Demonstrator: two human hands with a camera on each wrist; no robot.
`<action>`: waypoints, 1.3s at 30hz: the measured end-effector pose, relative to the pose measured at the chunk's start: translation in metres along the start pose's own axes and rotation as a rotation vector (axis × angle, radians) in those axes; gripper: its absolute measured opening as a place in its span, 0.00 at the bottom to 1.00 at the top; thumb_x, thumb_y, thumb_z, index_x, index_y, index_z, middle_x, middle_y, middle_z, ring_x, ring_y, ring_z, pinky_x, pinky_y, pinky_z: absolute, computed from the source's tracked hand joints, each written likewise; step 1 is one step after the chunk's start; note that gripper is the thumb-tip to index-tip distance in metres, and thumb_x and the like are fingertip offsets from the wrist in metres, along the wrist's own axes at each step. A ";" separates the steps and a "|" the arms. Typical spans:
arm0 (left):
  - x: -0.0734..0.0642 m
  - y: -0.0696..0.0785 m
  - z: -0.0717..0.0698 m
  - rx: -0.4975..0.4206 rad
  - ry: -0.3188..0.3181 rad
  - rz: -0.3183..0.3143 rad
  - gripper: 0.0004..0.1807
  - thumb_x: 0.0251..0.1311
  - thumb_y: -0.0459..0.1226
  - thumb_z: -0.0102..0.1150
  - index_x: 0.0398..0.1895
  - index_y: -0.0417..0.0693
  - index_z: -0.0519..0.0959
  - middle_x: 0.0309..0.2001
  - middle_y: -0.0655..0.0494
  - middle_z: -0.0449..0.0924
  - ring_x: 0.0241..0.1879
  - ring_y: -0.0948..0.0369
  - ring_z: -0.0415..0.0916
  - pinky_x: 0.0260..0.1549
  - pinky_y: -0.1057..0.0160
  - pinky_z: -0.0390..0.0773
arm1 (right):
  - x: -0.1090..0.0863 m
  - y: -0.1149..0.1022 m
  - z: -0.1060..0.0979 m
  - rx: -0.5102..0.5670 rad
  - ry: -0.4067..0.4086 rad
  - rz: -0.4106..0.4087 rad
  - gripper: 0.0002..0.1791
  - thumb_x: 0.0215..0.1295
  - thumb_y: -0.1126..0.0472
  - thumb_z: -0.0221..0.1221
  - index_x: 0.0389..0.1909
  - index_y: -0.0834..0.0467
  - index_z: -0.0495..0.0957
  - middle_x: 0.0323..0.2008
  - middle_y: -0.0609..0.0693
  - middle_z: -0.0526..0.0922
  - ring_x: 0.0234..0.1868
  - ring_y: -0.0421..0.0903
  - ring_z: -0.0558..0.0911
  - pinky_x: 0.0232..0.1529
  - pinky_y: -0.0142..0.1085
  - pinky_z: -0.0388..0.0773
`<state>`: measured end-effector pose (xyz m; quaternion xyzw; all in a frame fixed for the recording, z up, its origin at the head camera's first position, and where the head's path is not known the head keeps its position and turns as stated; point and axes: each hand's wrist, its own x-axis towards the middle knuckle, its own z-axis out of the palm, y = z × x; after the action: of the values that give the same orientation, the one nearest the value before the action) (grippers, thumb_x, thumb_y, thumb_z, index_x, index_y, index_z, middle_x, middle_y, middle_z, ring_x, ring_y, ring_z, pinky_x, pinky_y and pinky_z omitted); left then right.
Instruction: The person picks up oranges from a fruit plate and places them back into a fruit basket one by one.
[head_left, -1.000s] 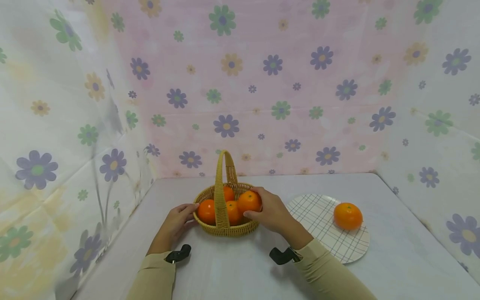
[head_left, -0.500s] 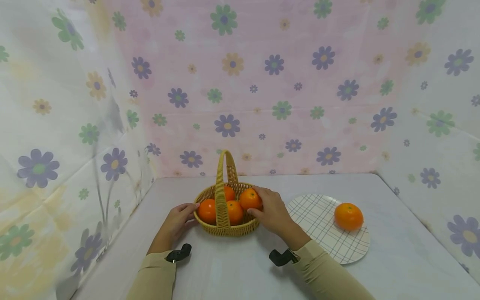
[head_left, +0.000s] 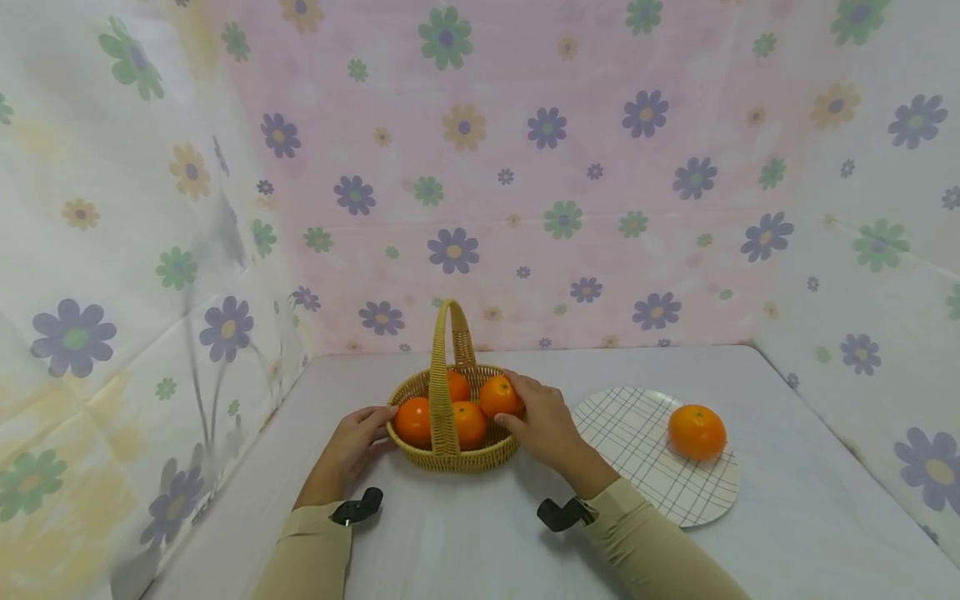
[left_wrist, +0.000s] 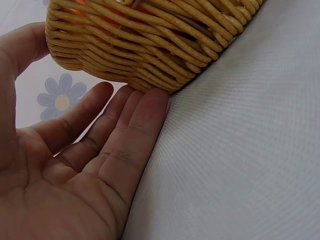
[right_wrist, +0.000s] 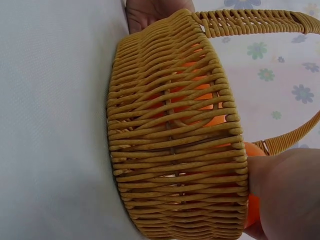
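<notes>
A yellow wicker basket [head_left: 480, 462] with a tall handle stands on the table, holding several oranges. At its left side my left hand [head_left: 360, 437] holds it, thumb at the rim; the left wrist view shows the fingertips [left_wrist: 152, 102] against its lower edge. My right hand [head_left: 546, 423] reaches over the right rim, its thumb and fingers around the right-hand orange [head_left: 498, 397], which sits low in the basket. Another orange [head_left: 415, 422] lies at the left, near my left thumb. In the right wrist view the wicker wall and rim hide most of the gripped orange.
To the right, a white plate [head_left: 622, 433] with a grid pattern carries a single orange [head_left: 697, 432]. A white cloth covers the table [head_left: 442, 542]. Flower-printed curtains [head_left: 517, 167] enclose the back and both sides.
The orange in my right hand has gone down a little into the basket, and the hand has shifted slightly right. My left hand and the basket stay in place.
</notes>
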<state>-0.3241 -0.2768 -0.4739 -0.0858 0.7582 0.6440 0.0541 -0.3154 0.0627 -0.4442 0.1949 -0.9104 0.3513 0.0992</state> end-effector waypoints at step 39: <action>-0.001 0.000 0.000 -0.015 0.001 0.008 0.35 0.68 0.56 0.62 0.65 0.39 0.75 0.63 0.44 0.78 0.54 0.56 0.81 0.59 0.53 0.84 | 0.002 0.003 0.001 0.017 -0.042 0.061 0.32 0.65 0.46 0.69 0.69 0.49 0.76 0.61 0.50 0.83 0.61 0.53 0.81 0.62 0.53 0.80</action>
<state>-0.3228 -0.2768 -0.4734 -0.0834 0.7536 0.6500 0.0506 -0.3186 0.0633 -0.4465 0.1754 -0.9148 0.3576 0.0676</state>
